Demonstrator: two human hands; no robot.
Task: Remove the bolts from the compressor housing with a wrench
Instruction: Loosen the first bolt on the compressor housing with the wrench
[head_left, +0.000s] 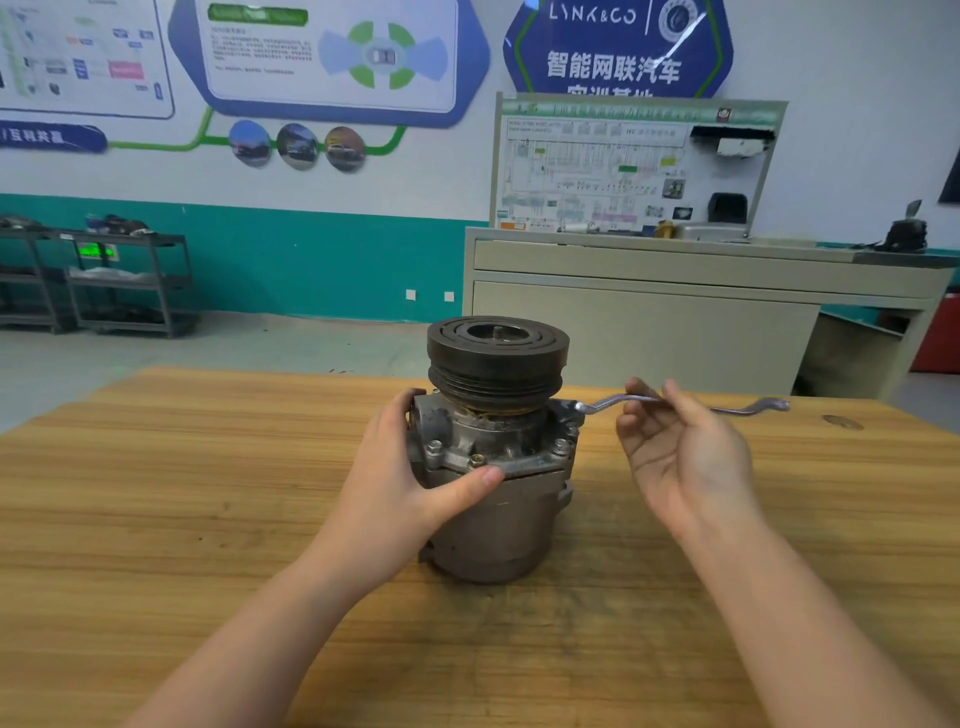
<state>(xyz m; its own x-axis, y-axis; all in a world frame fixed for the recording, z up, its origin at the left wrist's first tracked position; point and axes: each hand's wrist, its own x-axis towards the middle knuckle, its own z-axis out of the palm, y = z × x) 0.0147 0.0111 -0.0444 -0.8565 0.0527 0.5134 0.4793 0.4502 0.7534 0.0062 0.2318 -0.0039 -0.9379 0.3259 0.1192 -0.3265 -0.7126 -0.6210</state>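
My left hand (410, 467) clamps the compressor housing (493, 499), heavy and greasy, upright on the wooden table (208, 493). My right hand (680, 447) loosely pinches the stiff offset wrench (613, 402) mid-shank, fingers half open.

Both bare forearms reach forward from the lower edge, angling inward. The left hand (402, 467) is spread in a wide clasp, palm facing right, thumb stretched out low toward the right and fingers curled round the far side. The right hand (680, 457) is raised with the palm turned up and to the left, fingers loosely bent. Its thumb and fingertips (636, 388) pinch together at the top; the lower fingers curl free.
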